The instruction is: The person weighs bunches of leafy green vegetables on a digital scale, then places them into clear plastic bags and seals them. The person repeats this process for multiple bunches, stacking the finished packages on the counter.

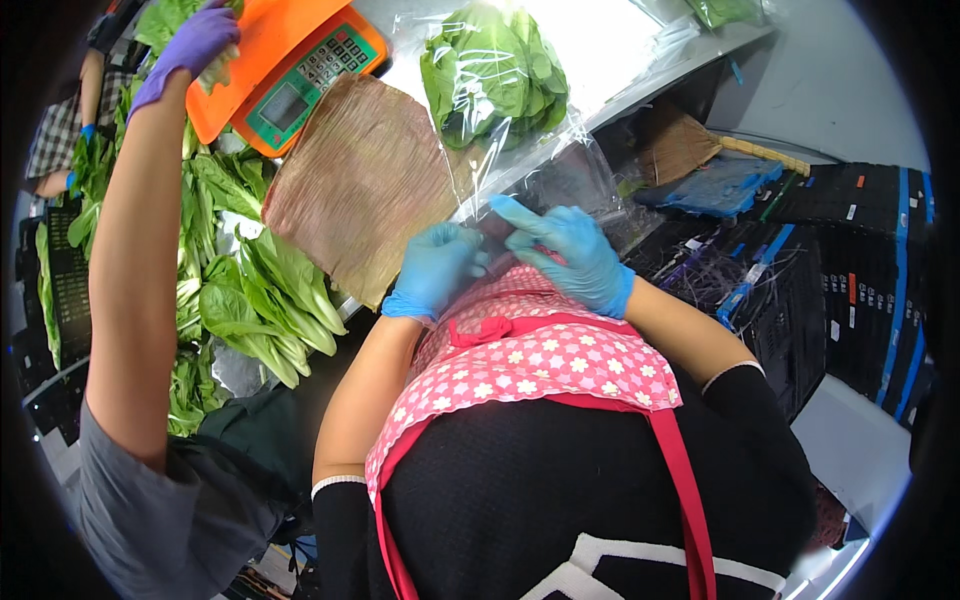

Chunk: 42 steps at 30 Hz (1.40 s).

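Observation:
A clear plastic bag holding leafy green vegetables [499, 75] lies on the white tabletop, its open end towards me. My left hand [439, 266], in a blue glove, has its fingers curled at the near edge of the bag's clear film [574, 169]. Close by on the right, my right hand [559, 251], gloved in blue too, points its index finger out over the film, the other fingers bent. Whether either hand pinches the film is hard to tell. A brown fibrous sheet [367, 180] lies left of the bag.
An orange scale [311, 82] stands at the upper left, where a co-worker's purple-gloved hand [199, 41] holds greens over its tray. Loose leafy greens [262, 300] lie below it. Stacked black crates [862, 262] and a hand brush [682, 142] are at the right.

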Motion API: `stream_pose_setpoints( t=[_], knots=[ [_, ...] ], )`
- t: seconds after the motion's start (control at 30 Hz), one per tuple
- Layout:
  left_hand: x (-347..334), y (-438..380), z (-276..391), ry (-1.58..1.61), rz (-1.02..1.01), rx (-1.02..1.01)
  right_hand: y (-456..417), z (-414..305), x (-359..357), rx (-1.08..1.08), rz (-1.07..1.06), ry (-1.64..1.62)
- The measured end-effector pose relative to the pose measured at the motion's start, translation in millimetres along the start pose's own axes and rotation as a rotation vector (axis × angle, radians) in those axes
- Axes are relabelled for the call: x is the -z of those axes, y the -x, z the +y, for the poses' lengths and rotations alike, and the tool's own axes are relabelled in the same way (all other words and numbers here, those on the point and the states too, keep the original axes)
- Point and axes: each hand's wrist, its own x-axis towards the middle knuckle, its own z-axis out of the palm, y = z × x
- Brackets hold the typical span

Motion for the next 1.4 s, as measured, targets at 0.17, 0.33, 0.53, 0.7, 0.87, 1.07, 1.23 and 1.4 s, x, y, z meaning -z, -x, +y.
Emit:
stream_pose_setpoints(
  t=[0.17, 0.33, 0.53, 0.7, 0.87, 1.07, 1.23, 1.4],
  knots=[
    [10.7, -4.4, -16.1, 0.020, -0.012, -0.046, -13.7, -12.0, -26.2, 0.027, -0.108, 0.103],
    [5.3, 0.1, -15.8, 0.024, 0.073, -0.198, -17.8, -20.6, -32.8, 0.150, -0.069, 0.112],
    [7.6, 0.4, -4.4, -0.035, 0.013, -0.164, 20.7, -3.1, -12.0, 0.012, -0.037, -0.037],
    [-8.1, 21.3, 14.7, 0.075, 0.027, -0.101, -7.3, -12.2, -5.4, -0.056, -0.067, -0.074],
    [-3.3, 11.2, 1.8, 0.171, -0.038, -0.201, -23.2, -14.6, -27.1, 0.011, -0.159, 0.014],
    [-7.7, 10.4, -13.0, 0.122, -0.021, -0.345, -17.6, -7.5, -30.5, 0.079, -0.150, -0.257],
    [-18.4, 4.7, -20.3, 0.168, -0.021, -0.208, 57.0, 40.7, 9.7, 0.153, -0.357, 0.074],
    [-12.0, 8.1, -18.4, 0.061, -0.061, -0.192, 266.1, 158.5, 67.0, -0.601, -1.144, 0.696]
  ],
)
